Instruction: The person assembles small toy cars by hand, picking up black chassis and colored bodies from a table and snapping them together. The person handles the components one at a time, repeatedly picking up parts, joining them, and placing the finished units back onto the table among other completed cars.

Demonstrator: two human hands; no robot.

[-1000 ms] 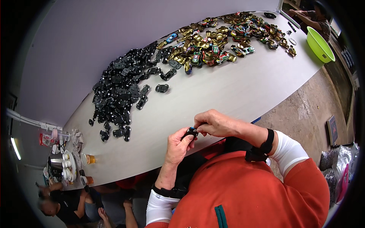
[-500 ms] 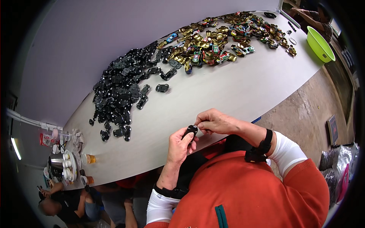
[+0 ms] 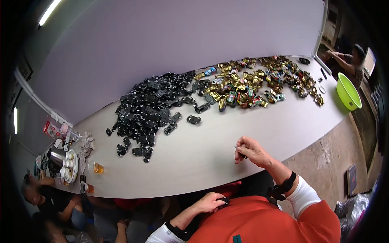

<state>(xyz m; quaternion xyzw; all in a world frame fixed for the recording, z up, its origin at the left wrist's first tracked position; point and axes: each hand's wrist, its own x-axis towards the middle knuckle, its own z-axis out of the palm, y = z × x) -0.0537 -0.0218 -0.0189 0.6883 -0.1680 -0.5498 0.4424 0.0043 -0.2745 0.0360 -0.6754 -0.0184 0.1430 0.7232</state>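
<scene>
My left hand (image 3: pixel 210 202) is low, against the front of the red top and below the table's near edge. Its fingers close round a black toy car part (image 3: pixel 224 200), mostly hidden by the hand. Over the near right part of the table, my right hand (image 3: pixel 252 152) is raised with its fingers curled together. A small dark piece and a pale tip show at those fingers, too little to name. Ahead lies a heap of black toy car bases (image 3: pixel 152 105); a single black car base (image 3: pixel 193 119) rests apart from it.
Gold and coloured toy car bodies (image 3: pixel 243 83) are piled beyond, on the pale table (image 3: pixel 202 162). A green basin (image 3: pixel 347 92) is at the far right. On the left are a cup of amber drink (image 3: pixel 97 167), a tray of cups (image 3: pixel 73 166) and a crumpled cloth (image 3: pixel 86 146). People sit at the left.
My hands have come apart. The left went down to my front with the black toy car part; the right moved rightward over the table. The view has tilted up, showing more wall.
</scene>
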